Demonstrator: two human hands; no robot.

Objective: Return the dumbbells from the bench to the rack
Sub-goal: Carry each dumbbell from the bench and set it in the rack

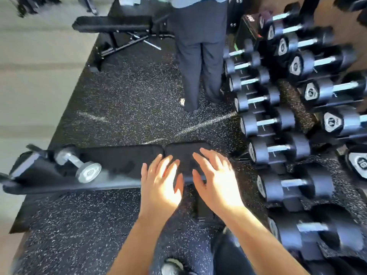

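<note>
Both of your hands are empty. Your left hand (pixel 161 181) and your right hand (pixel 216 179) hover side by side, palms down and fingers spread, each grip released and holding nothing. They hang over the near end of the padded worktop (pixel 123 161), around the seam between its two pads, and the frame does not show whether they touch the padding.

One silver dumbbell (pixel 78 162) lies on the worktop, well off to the left of your left grip, on the raised end of the pad. It rests on its side with one hexagonal end facing you. No other dumbbell shows on the pads, so as far as this view goes, that is the only one left to carry.

To the right of your right grip the rack (pixel 288 124) runs away from you in two tiers, filled with black hex dumbbells (pixel 268 122). The picture is blurred there, and I cannot make out an open slot that matches the silver one.

Another person (pixel 200 56) stands beyond your grips, between the worktop and the far end of the rack, so the walkway along it looks partly taken.

My judgement: the task is near its end, with one lift and one placement remaining.
</note>
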